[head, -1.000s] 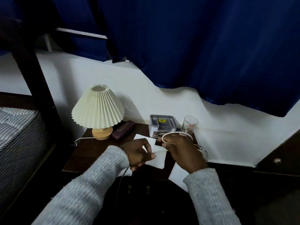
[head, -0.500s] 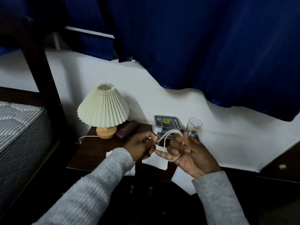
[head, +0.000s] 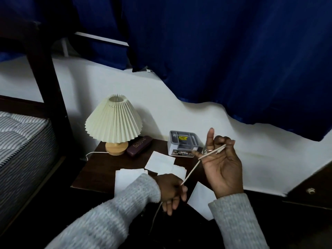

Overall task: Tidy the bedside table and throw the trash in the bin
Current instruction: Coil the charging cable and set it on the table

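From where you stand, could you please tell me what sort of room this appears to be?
Most likely a bedroom: a striped mattress beside a bedside table carrying a pleated lamp, with blue curtains behind.

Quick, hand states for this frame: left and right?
Left hand: closed on the white cable, pinching its lower stretch.
Right hand: closed on the same cable, looped across its curled fingers.
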